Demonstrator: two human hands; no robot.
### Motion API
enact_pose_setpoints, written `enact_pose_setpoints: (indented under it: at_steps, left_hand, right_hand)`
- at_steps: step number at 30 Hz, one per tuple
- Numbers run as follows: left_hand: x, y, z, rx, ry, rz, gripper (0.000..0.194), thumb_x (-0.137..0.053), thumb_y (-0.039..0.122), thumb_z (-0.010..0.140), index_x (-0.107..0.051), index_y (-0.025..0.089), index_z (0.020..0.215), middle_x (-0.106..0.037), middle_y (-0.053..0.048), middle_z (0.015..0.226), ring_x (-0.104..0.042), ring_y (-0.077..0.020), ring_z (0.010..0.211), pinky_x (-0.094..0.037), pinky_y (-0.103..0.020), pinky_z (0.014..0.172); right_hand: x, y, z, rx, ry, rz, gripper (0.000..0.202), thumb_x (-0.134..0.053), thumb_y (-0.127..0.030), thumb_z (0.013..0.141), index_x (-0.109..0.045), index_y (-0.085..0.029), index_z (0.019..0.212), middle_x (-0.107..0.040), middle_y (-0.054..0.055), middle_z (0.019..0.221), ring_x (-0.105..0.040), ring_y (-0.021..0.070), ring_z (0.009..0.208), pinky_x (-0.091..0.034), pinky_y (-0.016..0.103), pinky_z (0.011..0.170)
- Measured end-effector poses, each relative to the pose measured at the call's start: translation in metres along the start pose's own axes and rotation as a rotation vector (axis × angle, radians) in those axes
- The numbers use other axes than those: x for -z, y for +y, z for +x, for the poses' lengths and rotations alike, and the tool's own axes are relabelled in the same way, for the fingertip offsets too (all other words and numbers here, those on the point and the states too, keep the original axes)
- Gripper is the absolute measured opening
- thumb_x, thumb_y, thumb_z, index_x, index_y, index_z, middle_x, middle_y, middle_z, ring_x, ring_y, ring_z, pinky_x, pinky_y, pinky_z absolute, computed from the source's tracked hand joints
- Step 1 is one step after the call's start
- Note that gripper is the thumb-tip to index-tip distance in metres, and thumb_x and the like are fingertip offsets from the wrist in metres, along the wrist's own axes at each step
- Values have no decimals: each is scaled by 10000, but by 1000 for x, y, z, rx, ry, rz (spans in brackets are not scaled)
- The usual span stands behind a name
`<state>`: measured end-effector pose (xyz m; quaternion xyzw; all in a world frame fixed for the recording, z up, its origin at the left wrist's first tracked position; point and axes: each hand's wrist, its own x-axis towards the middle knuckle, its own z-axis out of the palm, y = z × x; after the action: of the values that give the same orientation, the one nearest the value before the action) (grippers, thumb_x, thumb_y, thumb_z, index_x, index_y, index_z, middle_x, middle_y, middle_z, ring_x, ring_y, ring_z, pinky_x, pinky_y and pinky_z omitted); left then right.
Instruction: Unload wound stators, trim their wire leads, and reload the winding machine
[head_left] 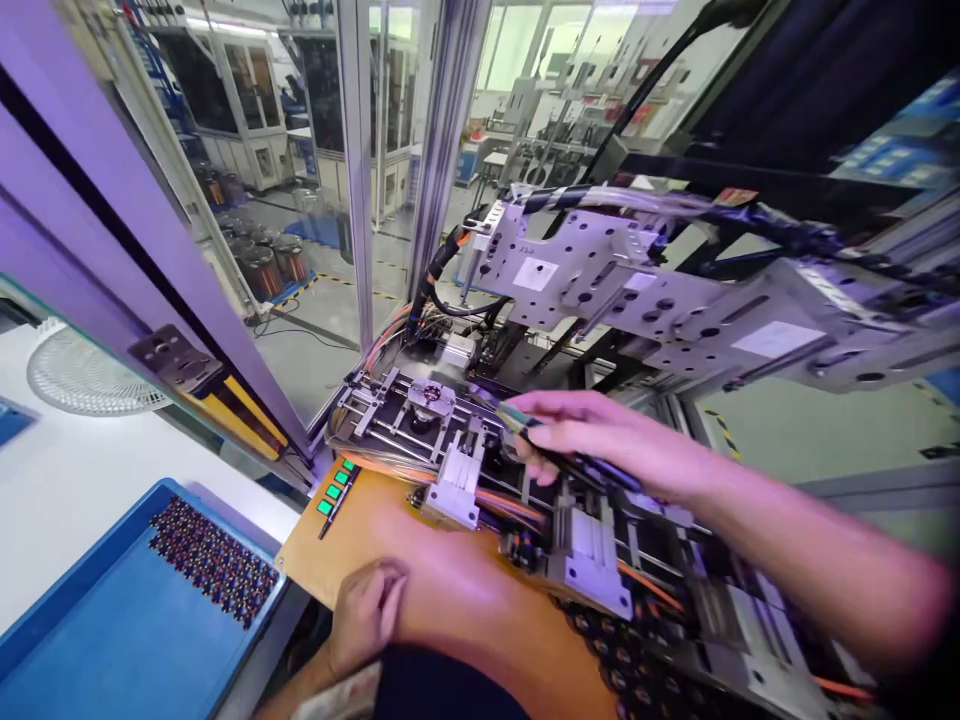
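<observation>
My right hand [559,435] is closed around a slim hand tool [511,414] with green and dark parts and a narrow metal tip. Its exact kind is blurred. The tip points left, above the machine's rails and near a metal fixture [431,398] that carries a small round part. My left hand [367,608] is curled into a loose fist at the near edge of the orange-brown board [442,570], with nothing visible in it. Green square buttons [335,492] lie in a row beyond that hand.
A blue tray [112,640] at the left holds rows of small dark parts [214,560]. More dark round parts [637,675] sit at lower right. A perforated metal plate [592,280] with cables hangs over the rails. A white fan [94,370] and a frame post [142,220] stand left.
</observation>
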<state>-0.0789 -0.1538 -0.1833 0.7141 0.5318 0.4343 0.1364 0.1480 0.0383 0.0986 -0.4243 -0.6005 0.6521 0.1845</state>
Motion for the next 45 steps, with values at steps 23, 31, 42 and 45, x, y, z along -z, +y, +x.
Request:
enact_pose_setpoints:
  at_steps: [23,31,42,45]
  left_hand:
    - [-10,-11,5,-52,40,71,205,-682,153,839,-533,177,700,-640,-6,629,-626,-98,551,-499,-190,545]
    - [-7,-10,7,-79,32,68,213,-704,166,827,-530,176,704,-629,-3,601,-625,-109,533,-492,-201,525]
    - [0,-14,7,-117,1,93,182,-480,123,938,-619,150,1052,-758,-73,833,-731,-138,723,-592,-217,706]
    - [0,-10,7,-94,-2,99,115,-525,100,911,-622,161,920,-714,-31,714,-694,-118,614,-565,-200,632]
  right_hand:
    - [-8,-40,110,-599,-191,-387,239,-528,-197,829,-610,-134,614,-657,49,601,-620,114,448,-527,177,427]
    - [-12,-38,114,-633,-150,-391,178,-505,-177,852,-620,-125,726,-633,26,575,-580,103,421,-523,191,432]
    - [34,-61,50,-447,-232,-427,215,-473,-213,884,-659,-105,866,-705,42,735,-653,91,562,-506,156,533]
    - [49,-52,26,-606,-166,-465,255,-414,-156,908,-642,-89,813,-673,36,677,-645,79,542,-469,132,500]
